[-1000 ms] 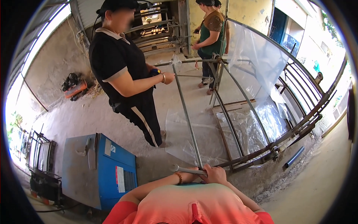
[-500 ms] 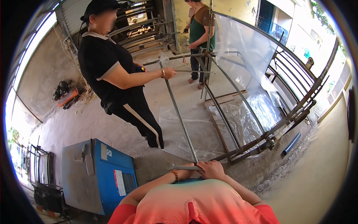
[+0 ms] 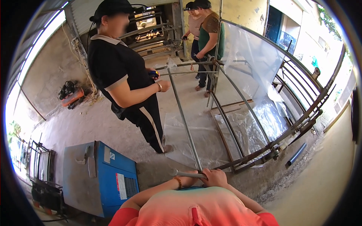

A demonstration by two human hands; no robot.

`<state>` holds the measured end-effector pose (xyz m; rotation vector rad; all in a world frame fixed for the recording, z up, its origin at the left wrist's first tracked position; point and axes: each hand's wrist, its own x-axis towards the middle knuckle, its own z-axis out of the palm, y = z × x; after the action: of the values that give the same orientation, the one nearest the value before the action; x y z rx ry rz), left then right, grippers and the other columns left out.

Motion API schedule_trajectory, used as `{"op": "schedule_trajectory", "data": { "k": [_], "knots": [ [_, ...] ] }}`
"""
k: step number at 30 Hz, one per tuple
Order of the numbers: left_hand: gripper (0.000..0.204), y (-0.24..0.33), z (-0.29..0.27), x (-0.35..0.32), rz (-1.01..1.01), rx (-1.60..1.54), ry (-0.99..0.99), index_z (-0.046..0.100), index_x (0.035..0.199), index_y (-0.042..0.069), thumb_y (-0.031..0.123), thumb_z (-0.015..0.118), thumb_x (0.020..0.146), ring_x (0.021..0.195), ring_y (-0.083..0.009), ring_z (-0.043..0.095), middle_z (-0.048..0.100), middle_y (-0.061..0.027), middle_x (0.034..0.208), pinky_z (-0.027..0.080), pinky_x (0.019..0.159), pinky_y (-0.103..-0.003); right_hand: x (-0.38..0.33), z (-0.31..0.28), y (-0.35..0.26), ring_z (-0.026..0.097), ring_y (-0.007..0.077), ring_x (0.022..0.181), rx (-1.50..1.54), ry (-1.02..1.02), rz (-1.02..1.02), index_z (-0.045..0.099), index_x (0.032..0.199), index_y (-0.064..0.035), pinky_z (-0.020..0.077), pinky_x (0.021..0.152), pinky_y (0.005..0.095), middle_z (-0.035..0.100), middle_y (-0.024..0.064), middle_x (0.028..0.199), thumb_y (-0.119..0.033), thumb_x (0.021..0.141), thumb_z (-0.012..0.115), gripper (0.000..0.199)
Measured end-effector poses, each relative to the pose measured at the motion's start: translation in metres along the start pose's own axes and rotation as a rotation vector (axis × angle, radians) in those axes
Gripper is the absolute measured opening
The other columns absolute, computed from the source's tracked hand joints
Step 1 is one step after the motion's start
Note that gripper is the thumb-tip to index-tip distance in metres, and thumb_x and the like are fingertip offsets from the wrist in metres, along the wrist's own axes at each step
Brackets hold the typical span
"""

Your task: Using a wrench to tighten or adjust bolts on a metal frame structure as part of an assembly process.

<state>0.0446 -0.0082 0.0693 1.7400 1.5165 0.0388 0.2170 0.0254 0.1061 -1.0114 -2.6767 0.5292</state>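
A grey metal wrench (image 3: 188, 174) lies crosswise close to my body, at the near end of a long metal tube (image 3: 184, 120) of the frame. My right hand (image 3: 215, 177) is closed around the wrench's right end. Just below the wrench is my left hand (image 3: 193, 180), with a beaded bracelet at the wrist. Its fingers are mostly hidden by the wrench and the other hand, so their grip cannot be made out. The tube runs away from me to a far crossbar (image 3: 196, 64), where some clear plastic is bunched at the joint.
A co-worker in black (image 3: 120, 71) stands left of the tube with a tape measure (image 3: 154, 73). Two more people (image 3: 207, 41) stand beyond the frame. Clear plastic sheeting (image 3: 252, 124) lies under curved bars (image 3: 301, 109). A blue metal cabinet (image 3: 117, 169) stands at my left.
The view has shifted slightly. The co-worker in black has drawn a hand back from across the tube to its left side. Another person shows more fully at the back. My hands stay together at the wrench.
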Motion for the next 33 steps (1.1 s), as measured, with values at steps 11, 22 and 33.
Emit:
{"op": "schedule_trajectory", "data": {
  "k": [11,22,33],
  "knots": [
    [0.025,-0.001,0.004,0.005,-0.034,-0.079,0.003,0.058,0.097,0.006,0.026,0.048,0.086,0.090,-0.0382,0.057,0.060,-0.0219,0.096,0.045,0.074,-0.043,-0.001,0.003,0.005,0.060,0.0277,0.067,0.041,0.007,-0.059,0.051,0.087,-0.0116,0.0437,0.062,0.0393,0.061,0.0081,0.071,-0.033,0.078,0.056,0.024],
    [0.033,-0.008,0.010,0.004,0.016,-0.074,0.033,0.051,0.100,0.004,0.034,0.047,0.087,0.093,-0.0373,0.056,0.058,-0.0224,0.098,0.044,0.075,-0.043,-0.002,0.001,0.005,0.061,0.0275,0.068,0.092,-0.049,0.041,0.052,0.095,-0.0132,0.0453,0.063,0.0390,0.062,0.0095,0.071,-0.034,0.074,0.060,0.030],
    [0.024,-0.016,0.023,0.013,0.046,-0.084,0.059,0.047,0.088,0.003,0.026,0.050,0.086,0.078,-0.0354,0.058,0.058,-0.0217,0.087,0.043,0.065,-0.041,-0.007,0.010,0.009,0.061,0.0282,0.064,0.062,-0.007,0.031,0.051,0.094,-0.0126,0.0458,0.058,0.0402,0.061,0.0092,0.065,-0.029,0.073,0.062,0.029]
  ]
}}
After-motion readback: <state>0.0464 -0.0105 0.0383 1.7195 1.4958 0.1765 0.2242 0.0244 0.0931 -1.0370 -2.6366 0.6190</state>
